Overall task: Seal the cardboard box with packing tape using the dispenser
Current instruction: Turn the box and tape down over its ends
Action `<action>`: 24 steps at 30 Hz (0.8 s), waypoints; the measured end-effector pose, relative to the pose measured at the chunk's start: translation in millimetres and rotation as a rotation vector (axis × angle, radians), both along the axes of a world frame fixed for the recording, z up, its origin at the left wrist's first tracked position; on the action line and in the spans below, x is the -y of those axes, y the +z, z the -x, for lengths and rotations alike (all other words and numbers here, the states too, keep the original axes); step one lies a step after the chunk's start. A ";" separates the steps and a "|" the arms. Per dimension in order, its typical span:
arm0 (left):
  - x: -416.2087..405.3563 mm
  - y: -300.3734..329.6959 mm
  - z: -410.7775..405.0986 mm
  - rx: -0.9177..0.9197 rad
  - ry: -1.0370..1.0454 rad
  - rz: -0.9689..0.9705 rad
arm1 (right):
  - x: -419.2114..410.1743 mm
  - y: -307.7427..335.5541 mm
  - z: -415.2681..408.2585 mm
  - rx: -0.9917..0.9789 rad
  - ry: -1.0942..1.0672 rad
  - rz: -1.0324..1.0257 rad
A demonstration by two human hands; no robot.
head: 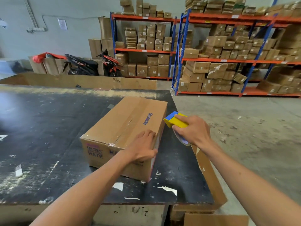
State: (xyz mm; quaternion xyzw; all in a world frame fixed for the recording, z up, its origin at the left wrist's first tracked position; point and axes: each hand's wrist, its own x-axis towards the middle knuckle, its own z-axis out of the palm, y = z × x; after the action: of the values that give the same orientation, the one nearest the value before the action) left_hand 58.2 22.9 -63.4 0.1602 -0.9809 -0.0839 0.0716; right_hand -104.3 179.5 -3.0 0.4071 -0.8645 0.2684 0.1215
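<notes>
A brown cardboard box (123, 124) with blue "Glodway" print lies on the black table (48, 128), its flaps closed and clear tape running along the top seam. My left hand (143, 146) rests flat on the box's near right top corner, fingers spread over the edge. My right hand (193, 129) grips a yellow and blue tape dispenser (175, 120) with its clear tape roll underneath. The dispenser's nose touches the box's right side near the top edge.
Flattened cardboard (208, 173) leans on the table's right edge. Paper scraps (167, 189) lie on the near table. A cardboard sheet (81, 81) stands behind the table. A motorbike (91, 64) and racks of boxes (228, 54) stand farther back.
</notes>
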 end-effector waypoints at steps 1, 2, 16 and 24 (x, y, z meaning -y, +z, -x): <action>9.3 7.5 -13.9 0.015 -0.011 -0.084 | 7.7 2.6 -3.7 0.056 0.005 0.041; 16.9 12.8 -26.0 0.023 -0.008 -0.127 | 15.0 4.3 -7.5 0.114 0.010 0.079; 86.0 0.4 -68.8 0.175 0.188 -0.017 | 57.0 2.3 -37.2 0.460 0.064 0.310; 97.2 28.4 -43.9 0.255 0.261 0.004 | 44.2 7.8 -33.3 0.631 0.041 0.410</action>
State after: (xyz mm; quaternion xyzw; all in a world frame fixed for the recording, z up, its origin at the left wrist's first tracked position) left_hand 102.1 -74.3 -35.0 0.2954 -0.9531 -0.0511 -0.0427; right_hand -71.0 135.3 4.8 0.2888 -0.7794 0.5505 -0.0775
